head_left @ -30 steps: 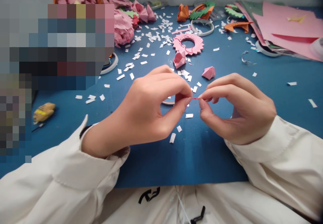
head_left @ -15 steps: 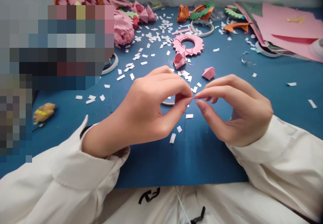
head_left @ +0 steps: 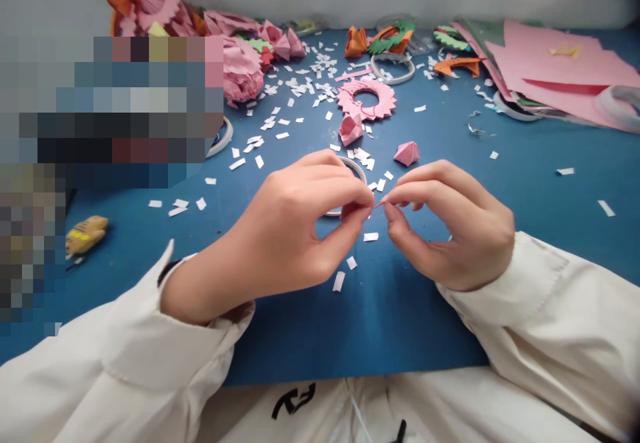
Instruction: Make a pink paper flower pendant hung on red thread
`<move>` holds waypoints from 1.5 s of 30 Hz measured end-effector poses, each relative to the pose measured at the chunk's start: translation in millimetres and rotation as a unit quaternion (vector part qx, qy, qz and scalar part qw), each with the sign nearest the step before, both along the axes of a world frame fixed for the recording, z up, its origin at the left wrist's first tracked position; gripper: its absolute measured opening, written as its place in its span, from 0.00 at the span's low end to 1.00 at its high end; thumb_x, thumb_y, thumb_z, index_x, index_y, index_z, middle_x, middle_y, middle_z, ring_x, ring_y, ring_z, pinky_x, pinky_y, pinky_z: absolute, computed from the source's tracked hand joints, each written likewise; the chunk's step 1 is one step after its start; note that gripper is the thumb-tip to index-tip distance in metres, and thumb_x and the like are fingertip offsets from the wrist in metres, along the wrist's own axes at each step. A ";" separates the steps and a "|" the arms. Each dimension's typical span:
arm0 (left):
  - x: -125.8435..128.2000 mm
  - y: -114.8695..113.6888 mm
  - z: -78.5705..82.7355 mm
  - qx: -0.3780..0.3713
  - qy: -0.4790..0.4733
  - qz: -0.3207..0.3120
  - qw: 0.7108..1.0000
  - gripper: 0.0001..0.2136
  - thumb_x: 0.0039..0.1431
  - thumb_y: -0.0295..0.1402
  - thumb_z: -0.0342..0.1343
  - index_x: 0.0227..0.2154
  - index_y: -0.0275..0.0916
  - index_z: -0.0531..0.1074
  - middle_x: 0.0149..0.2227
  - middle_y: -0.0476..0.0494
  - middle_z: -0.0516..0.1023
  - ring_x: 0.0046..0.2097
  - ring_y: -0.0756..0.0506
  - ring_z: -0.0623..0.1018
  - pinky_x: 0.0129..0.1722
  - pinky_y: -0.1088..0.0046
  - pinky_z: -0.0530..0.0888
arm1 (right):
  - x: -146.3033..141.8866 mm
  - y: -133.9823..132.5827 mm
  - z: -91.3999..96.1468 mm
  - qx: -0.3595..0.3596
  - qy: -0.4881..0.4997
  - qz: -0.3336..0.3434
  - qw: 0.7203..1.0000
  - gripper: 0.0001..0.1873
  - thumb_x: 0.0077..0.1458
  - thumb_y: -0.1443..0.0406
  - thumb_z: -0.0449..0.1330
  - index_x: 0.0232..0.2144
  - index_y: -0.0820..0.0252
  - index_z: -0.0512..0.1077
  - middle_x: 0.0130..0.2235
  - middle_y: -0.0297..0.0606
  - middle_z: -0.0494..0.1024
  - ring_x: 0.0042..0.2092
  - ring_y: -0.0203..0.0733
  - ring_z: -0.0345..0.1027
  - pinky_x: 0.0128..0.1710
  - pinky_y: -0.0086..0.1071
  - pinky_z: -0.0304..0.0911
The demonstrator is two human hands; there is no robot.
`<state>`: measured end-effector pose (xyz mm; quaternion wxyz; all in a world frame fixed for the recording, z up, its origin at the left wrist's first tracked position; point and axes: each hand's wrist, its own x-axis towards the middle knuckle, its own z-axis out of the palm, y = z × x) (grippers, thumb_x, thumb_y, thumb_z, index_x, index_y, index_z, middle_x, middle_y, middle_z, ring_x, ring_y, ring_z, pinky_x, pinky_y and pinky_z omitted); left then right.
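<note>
- One thin red thread (head_left: 379, 204) spans the narrow gap between the fingertips of the left hand (head_left: 295, 230) and the right hand (head_left: 455, 223), above the matte blue tabletop (head_left: 365, 336).
- Thumb and forefinger of the left hand are pinched together on the thread, the other fingers curled behind; a rounded gap shows between thumb and palm.
- Thumb and forefinger of the right hand come together at the thread's other side, pinching it, with the remaining fingers loosely bent.
- Only a short stretch of thread can be seen; the fingertips cover the rest, and whether it is knotted is too small to tell.
- Behind the left hand lies a pale, round, ring-shaped roll (head_left: 358, 165), partly hidden by the fingers.
- Near the right hand, just beyond its fingers, sits a pleated pink paper bud (head_left: 407, 154); farther left is a hollow, cup-like pink paper piece (head_left: 351, 130), near a saw-edged pink paper ring (head_left: 383, 100).
- Small white paper scraps (head_left: 371, 237) are scattered around, some under the hands.
- Coarse pixel blocks cover the left side, masking part of a ruffled pink paper bundle (head_left: 243, 73).
- A white roll (head_left: 620, 106) is cut off at the right edge.
</note>
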<state>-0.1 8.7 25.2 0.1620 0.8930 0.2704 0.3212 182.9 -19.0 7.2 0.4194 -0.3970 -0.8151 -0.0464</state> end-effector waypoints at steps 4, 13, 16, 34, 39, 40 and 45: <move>-0.2 -0.5 0.1 -0.014 0.001 -0.010 1.000 0.04 0.55 0.23 0.52 0.28 0.36 0.71 0.27 0.49 0.74 0.32 0.50 0.70 0.35 0.72 0.70 | 0.3 3.0 -1.3 0.020 0.005 -0.011 1.000 0.05 0.47 0.74 0.59 0.27 0.61 0.70 0.28 0.40 0.74 0.30 0.36 0.69 0.30 0.30 0.68; -1.1 -2.0 5.1 -0.112 0.020 -0.002 0.993 0.07 0.60 0.35 0.49 0.33 0.37 0.69 0.34 0.44 0.73 0.36 0.48 0.69 0.37 0.69 0.69 | 1.7 1.4 0.0 0.000 0.000 0.059 0.998 0.05 0.51 0.73 0.57 0.31 0.61 0.69 0.31 0.39 0.74 0.32 0.35 0.69 0.30 0.28 0.67; -0.3 -1.6 5.2 -0.117 0.003 -0.047 0.992 0.08 0.59 0.29 0.51 0.25 0.37 0.68 0.25 0.48 0.72 0.32 0.50 0.70 0.36 0.70 0.70 | 1.6 0.0 1.3 0.019 -0.007 0.048 0.999 0.06 0.50 0.73 0.58 0.31 0.59 0.69 0.31 0.38 0.74 0.32 0.34 0.69 0.30 0.28 0.67; 2.5 -2.5 -8.2 0.100 -0.059 0.028 0.993 0.04 0.53 0.23 0.58 0.31 0.37 0.74 0.29 0.50 0.79 0.34 0.50 0.75 0.38 0.71 0.74 | 2.8 0.6 -6.4 0.005 -0.019 0.091 0.996 0.07 0.49 0.75 0.57 0.31 0.61 0.68 0.32 0.40 0.74 0.32 0.34 0.67 0.30 0.27 0.66; -1.6 -0.8 -6.3 0.146 0.059 0.023 0.987 0.04 0.55 0.24 0.53 0.30 0.36 0.72 0.31 0.45 0.76 0.37 0.46 0.71 0.35 0.70 0.71 | 1.7 -1.6 -3.0 0.015 -0.017 0.066 0.998 0.06 0.50 0.74 0.56 0.30 0.61 0.67 0.30 0.38 0.72 0.31 0.33 0.66 0.29 0.27 0.65; -2.4 -0.6 -5.3 0.155 0.066 0.019 0.985 0.04 0.55 0.24 0.52 0.30 0.36 0.72 0.31 0.45 0.76 0.36 0.46 0.71 0.34 0.70 0.70 | 1.5 -2.0 -2.2 0.015 -0.018 0.060 0.998 0.05 0.50 0.74 0.56 0.30 0.61 0.67 0.30 0.39 0.72 0.31 0.33 0.66 0.29 0.27 0.65; -2.6 -1.7 -0.8 0.098 0.024 -0.015 0.995 0.04 0.55 0.23 0.53 0.29 0.36 0.72 0.33 0.46 0.78 0.38 0.47 0.73 0.40 0.68 0.72 | 0.7 -3.5 2.1 0.028 -0.005 0.027 0.999 0.05 0.50 0.74 0.58 0.30 0.62 0.68 0.30 0.41 0.73 0.31 0.33 0.67 0.30 0.27 0.65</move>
